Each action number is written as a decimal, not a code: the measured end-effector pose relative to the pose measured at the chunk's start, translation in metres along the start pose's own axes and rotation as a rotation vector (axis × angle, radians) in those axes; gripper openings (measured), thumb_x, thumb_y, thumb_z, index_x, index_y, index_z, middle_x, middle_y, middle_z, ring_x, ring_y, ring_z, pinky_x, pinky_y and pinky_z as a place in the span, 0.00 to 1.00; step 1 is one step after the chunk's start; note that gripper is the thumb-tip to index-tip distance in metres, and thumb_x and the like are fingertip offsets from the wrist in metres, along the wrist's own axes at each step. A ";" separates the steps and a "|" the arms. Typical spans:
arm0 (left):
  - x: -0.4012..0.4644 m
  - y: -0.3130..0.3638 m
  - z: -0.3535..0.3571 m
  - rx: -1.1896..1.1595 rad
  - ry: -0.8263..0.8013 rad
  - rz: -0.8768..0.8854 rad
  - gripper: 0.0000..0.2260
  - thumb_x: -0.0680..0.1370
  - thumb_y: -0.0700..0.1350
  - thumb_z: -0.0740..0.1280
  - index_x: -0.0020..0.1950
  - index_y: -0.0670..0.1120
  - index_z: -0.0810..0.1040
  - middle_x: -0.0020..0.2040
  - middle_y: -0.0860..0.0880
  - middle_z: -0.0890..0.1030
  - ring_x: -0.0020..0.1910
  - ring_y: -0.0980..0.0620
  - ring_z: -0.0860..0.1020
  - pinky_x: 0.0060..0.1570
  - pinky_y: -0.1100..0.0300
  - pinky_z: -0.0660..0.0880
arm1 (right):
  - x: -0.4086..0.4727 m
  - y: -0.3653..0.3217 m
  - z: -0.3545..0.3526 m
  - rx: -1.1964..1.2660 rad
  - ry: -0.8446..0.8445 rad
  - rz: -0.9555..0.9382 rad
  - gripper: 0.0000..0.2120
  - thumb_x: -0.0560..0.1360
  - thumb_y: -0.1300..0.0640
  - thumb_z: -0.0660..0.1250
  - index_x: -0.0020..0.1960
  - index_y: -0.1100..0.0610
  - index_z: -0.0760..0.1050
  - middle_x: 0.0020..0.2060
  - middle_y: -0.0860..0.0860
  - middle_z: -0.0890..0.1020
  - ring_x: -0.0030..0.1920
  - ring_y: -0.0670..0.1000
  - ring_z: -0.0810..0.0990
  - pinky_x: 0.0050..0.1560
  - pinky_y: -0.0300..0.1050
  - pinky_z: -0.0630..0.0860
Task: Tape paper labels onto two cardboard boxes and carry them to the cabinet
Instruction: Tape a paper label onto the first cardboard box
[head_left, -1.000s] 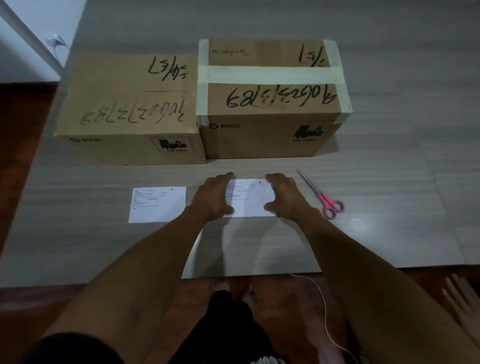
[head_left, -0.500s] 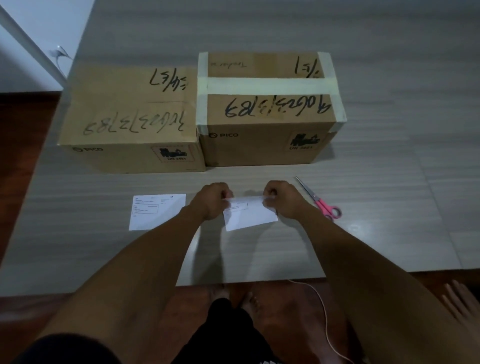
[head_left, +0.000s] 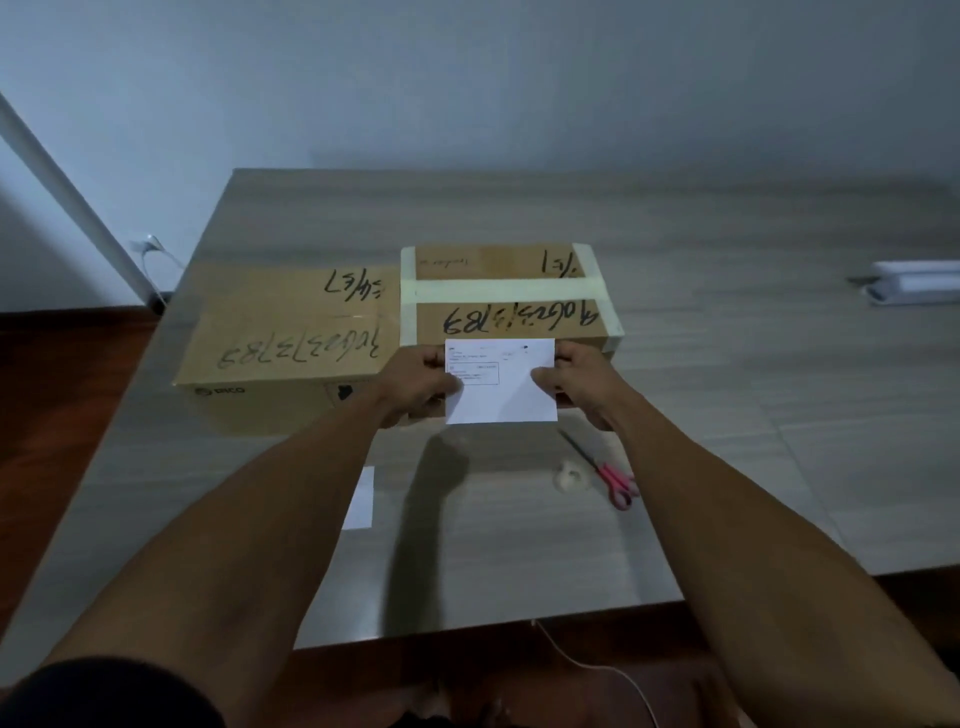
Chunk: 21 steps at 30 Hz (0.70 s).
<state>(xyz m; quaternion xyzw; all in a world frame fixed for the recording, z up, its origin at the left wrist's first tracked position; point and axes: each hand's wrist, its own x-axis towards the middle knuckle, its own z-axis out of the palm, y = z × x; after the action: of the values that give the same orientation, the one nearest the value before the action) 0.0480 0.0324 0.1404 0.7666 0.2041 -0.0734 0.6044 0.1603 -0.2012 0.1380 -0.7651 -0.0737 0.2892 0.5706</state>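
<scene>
Two cardboard boxes stand side by side on the table (head_left: 727, 467): a plain left box (head_left: 280, 332) and a right box (head_left: 509, 291) crossed with pale tape, both with black handwriting on top. I hold a white paper label (head_left: 506, 389) up in front of the right box's near face. My left hand (head_left: 421, 384) pinches its left edge and my right hand (head_left: 576, 379) pinches its right edge. A second label (head_left: 361, 499) lies flat on the table, mostly hidden by my left forearm.
A clear tape roll (head_left: 571, 475) and pink-handled scissors (head_left: 613, 475) lie on the table right of my arms. A white object (head_left: 914, 288) sits at the far right. A wall socket (head_left: 148, 244) with a cable is on the left.
Both hands have lifted the label off the table and raised it toward the right box. The head tilted up, showing the wall. The tape roll is now uncovered.
</scene>
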 end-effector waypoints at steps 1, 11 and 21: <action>0.001 0.007 -0.003 -0.004 0.024 0.026 0.09 0.77 0.33 0.71 0.54 0.44 0.83 0.49 0.46 0.87 0.38 0.50 0.82 0.36 0.54 0.79 | 0.000 -0.009 -0.001 -0.005 0.016 -0.016 0.18 0.78 0.68 0.69 0.67 0.61 0.77 0.59 0.58 0.84 0.56 0.59 0.85 0.56 0.59 0.83; 0.023 0.050 -0.020 -0.100 0.225 0.115 0.11 0.78 0.33 0.71 0.59 0.40 0.79 0.50 0.40 0.85 0.37 0.52 0.84 0.30 0.59 0.78 | 0.020 -0.060 -0.003 0.030 0.155 -0.138 0.16 0.76 0.70 0.70 0.63 0.62 0.76 0.57 0.57 0.85 0.48 0.50 0.86 0.42 0.47 0.85; 0.076 0.064 -0.003 0.005 0.423 0.186 0.04 0.77 0.33 0.73 0.51 0.37 0.84 0.53 0.43 0.84 0.55 0.45 0.81 0.59 0.50 0.81 | 0.081 -0.067 -0.027 -0.206 0.288 -0.266 0.09 0.73 0.69 0.73 0.52 0.62 0.81 0.48 0.54 0.82 0.48 0.52 0.80 0.53 0.48 0.80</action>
<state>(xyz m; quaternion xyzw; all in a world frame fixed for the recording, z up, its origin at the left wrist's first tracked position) 0.1426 0.0409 0.1715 0.7820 0.2544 0.1444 0.5503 0.2552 -0.1653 0.1753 -0.8363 -0.1207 0.0901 0.5272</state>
